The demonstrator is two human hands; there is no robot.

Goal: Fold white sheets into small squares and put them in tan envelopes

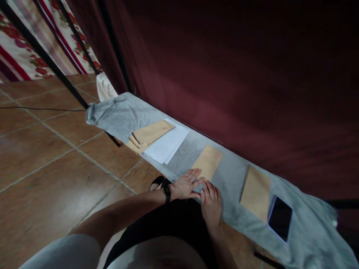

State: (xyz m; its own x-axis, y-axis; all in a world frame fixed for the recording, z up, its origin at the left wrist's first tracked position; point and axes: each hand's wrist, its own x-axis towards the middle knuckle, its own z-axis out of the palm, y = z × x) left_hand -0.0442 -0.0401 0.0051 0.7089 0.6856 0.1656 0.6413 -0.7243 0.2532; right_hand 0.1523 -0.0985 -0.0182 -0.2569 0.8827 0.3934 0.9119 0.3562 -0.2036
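A tan paper envelope with a faint reddish mark near its far end lies on the grey cloth in front of me. Over its near left edge my left hand rests flat, fingers spread, a black band on the wrist. Beside it my right hand lies palm down at the envelope's near end, fingers stretched out and close together. The two hands nearly touch at the fingertips. They cover the near end of the envelope.
To the left, several tan envelopes lie partly over white paper sheets. At right are a stack of tan envelopes and a dark-screened phone. The grey cloth covers a narrow table against a maroon curtain.
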